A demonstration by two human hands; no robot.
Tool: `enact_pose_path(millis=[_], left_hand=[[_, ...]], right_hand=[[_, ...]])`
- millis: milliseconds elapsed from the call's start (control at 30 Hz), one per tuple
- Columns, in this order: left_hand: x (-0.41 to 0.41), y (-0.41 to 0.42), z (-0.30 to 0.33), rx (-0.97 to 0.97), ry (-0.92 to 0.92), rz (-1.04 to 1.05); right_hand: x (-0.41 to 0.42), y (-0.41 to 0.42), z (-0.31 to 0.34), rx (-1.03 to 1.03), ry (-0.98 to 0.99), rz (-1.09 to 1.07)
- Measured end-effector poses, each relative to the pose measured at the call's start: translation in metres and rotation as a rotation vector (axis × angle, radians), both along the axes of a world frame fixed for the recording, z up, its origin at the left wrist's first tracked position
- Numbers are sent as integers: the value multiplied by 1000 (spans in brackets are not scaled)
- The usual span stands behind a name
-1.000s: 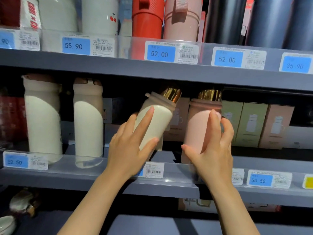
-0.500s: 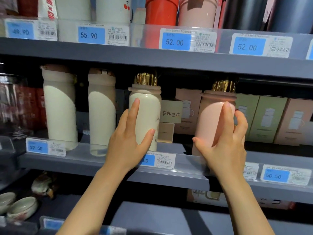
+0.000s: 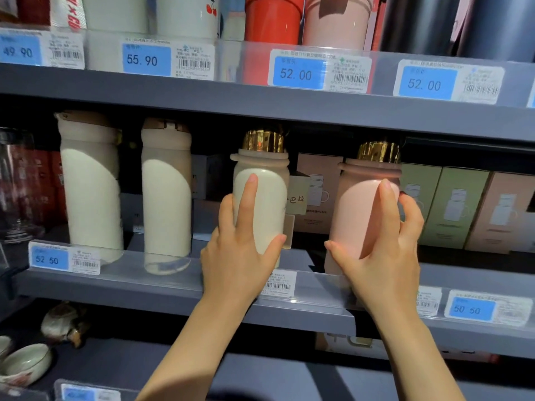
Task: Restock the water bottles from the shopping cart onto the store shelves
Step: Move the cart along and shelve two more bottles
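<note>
On the grey metal middle shelf (image 3: 179, 287), the left hand (image 3: 240, 253) wraps the upright cream gold-capped water bottle (image 3: 262, 198) – fingers and thumb curled round it – while the right hand (image 3: 382, 256) grips the pink gold-capped water bottle (image 3: 362, 204) just beside it

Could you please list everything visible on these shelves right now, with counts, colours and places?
cream bottle: one, gold cap, middle shelf, gripped by left hand
pink bottle: one, gold cap, middle shelf, gripped by right hand
tall cream bottles: two, middle shelf, left
boxes: several, green and pink, behind bottles, right
price tags: several, blue, on shelf rails
top-shelf bottles: several, white, red, pink, dark
bowl: one, white, bottom shelf, left
left hand: fingers around cream bottle
right hand: fingers around pink bottle
</note>
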State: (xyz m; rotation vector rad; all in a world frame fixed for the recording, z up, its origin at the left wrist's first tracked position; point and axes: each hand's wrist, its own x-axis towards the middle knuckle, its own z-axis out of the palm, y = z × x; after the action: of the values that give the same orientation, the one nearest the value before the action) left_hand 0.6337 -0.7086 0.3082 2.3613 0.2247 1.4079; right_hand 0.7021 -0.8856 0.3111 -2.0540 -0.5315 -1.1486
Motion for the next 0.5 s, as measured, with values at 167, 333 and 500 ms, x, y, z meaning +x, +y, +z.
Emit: enact_pose_path(millis=[167,333,500], left_hand=[[2,-1,-1,8,2,61],[3,-1,-4,52,-79,109],[3,3,-6,104,-126,85]], right_hand=[[-1,0,3,-26,-17,-9],[-10,13,6,-53,-54,-32],[-17,17,4,-66,-29,-47]])
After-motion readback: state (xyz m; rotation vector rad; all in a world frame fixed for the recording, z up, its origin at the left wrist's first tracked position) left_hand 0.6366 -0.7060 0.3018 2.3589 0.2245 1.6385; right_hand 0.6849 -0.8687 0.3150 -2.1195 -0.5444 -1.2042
